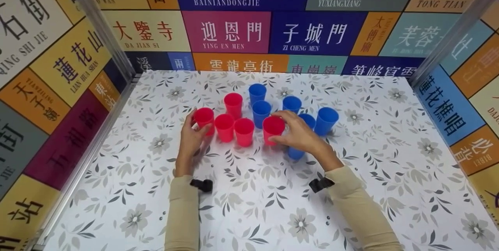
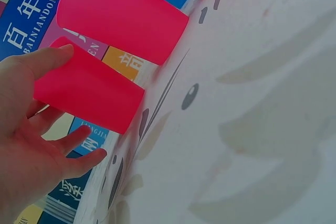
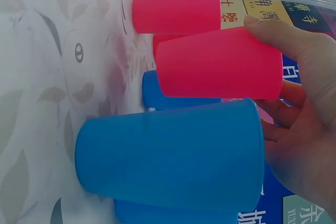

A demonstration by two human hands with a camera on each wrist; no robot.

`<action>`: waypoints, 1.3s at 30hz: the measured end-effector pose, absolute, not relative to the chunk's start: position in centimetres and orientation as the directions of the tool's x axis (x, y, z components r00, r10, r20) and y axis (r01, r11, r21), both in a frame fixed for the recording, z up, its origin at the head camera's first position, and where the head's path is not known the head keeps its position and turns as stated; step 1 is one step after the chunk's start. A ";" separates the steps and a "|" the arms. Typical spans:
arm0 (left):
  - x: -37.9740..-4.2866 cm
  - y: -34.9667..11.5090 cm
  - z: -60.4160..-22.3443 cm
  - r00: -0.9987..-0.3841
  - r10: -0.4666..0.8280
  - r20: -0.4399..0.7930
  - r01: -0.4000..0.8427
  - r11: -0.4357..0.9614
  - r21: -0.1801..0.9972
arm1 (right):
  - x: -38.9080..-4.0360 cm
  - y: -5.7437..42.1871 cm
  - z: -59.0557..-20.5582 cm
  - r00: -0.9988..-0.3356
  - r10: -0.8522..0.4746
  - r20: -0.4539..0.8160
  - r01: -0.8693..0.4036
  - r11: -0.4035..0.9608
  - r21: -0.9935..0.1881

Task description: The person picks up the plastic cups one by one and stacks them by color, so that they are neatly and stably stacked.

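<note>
Sign-covered walls: they close you in behind (image 1: 230, 32) and along both sides, with a clear edge strip (image 1: 89, 25) at the left corner.
Tabletop: your white, leaf-patterned surface (image 1: 249, 204) carries every cup.
Sleeves: your two tan forearms reach in from the near edge, a black wrist strap (image 1: 202, 185) on the left one and another (image 1: 322, 184) on the right.
Right hand: your thumb and fingers (image 1: 300, 132) grip the right-hand red cup (image 1: 273, 131), spread only as wide as its body.
Left hand: your thumb and fingers (image 1: 191, 138) hold the leftmost red cup (image 1: 204, 120) near its rim, the lower fingers spread.
Blue cups in your way: six crowd the right side; one (image 1: 296, 153) shows below your right hand, one (image 1: 308, 120) behind it, one (image 1: 327, 121) beyond, and one (image 1: 261, 115) just behind the held cup.
Red cups between: two (image 1: 244, 132) stand side by side between your hands, a third (image 1: 233, 105) behind.
Held cups' direction: both point mouth up, long axes roughly upright; you cannot tell whether the right one's base touches the table.
</note>
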State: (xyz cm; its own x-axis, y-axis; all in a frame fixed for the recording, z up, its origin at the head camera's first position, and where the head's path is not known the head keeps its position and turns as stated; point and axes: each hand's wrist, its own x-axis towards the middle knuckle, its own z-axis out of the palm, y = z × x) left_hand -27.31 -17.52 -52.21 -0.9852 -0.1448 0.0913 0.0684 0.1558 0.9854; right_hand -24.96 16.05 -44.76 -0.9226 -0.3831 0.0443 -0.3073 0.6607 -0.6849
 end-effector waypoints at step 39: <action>-26.9 -17.4 -52.7 -0.985 -0.161 0.064 0.055 0.063 0.997 | -25.7 12.1 -41.0 -0.889 -0.395 0.233 -0.413 0.470 -0.780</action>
